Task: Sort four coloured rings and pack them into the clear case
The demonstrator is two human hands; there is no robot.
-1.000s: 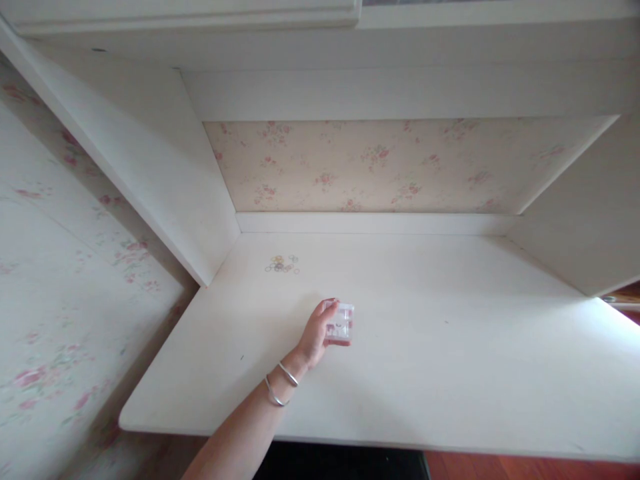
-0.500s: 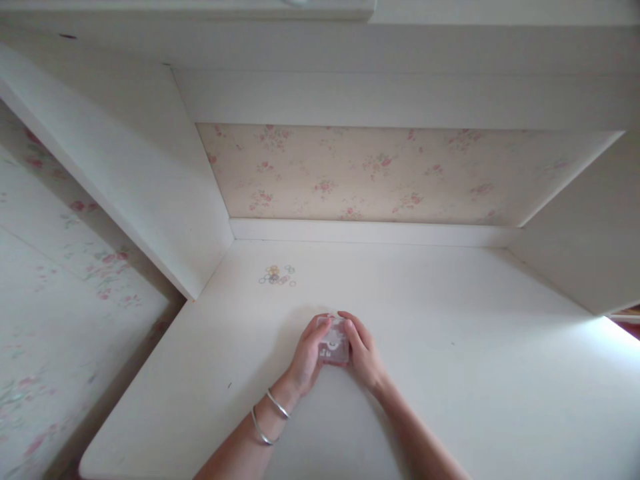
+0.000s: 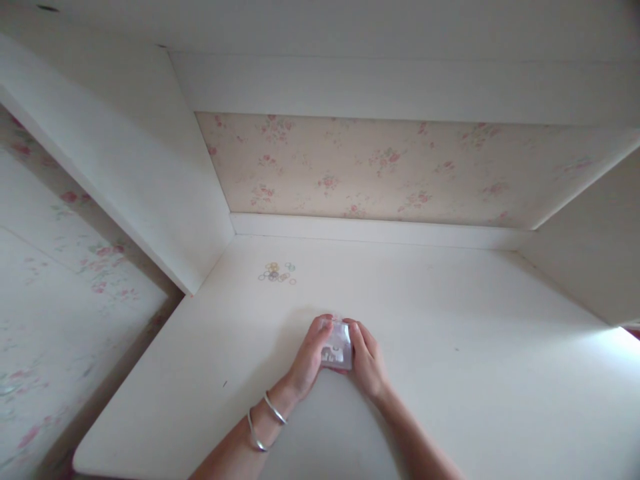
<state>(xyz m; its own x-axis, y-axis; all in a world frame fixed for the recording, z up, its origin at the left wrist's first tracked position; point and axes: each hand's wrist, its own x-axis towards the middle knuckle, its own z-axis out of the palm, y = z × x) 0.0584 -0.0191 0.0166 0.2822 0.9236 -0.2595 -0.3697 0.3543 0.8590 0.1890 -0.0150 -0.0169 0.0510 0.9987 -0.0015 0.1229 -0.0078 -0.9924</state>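
Observation:
Between my hands is a small, flat, clear plastic case (image 3: 337,352) with white shapes showing in it, its face turned up toward me. My left hand (image 3: 311,353) wraps round its left side, thumb on the top face. On the opposite side my right hand (image 3: 369,357) grips the edge, thumb along the upper right corner. The fingers under the case are mostly hidden. Two silver bangles (image 3: 267,420) circle my left wrist. Beyond my left hand, a loose cluster of small thin coloured rings (image 3: 275,273) lies on the white desk (image 3: 425,400).
White panels (image 3: 145,153) rise at the left and the right of the desk. A low white ledge (image 3: 380,231) and flowered wallpaper (image 3: 350,167) close off the back. A tiny dark mark (image 3: 225,384) shows left of my forearm. Overhead is a white shelf underside (image 3: 350,27).
The case has tilted a little, and its face now catches more light. My right hand has shifted slightly right along its edge. The view has moved slightly; the rings lie as before.

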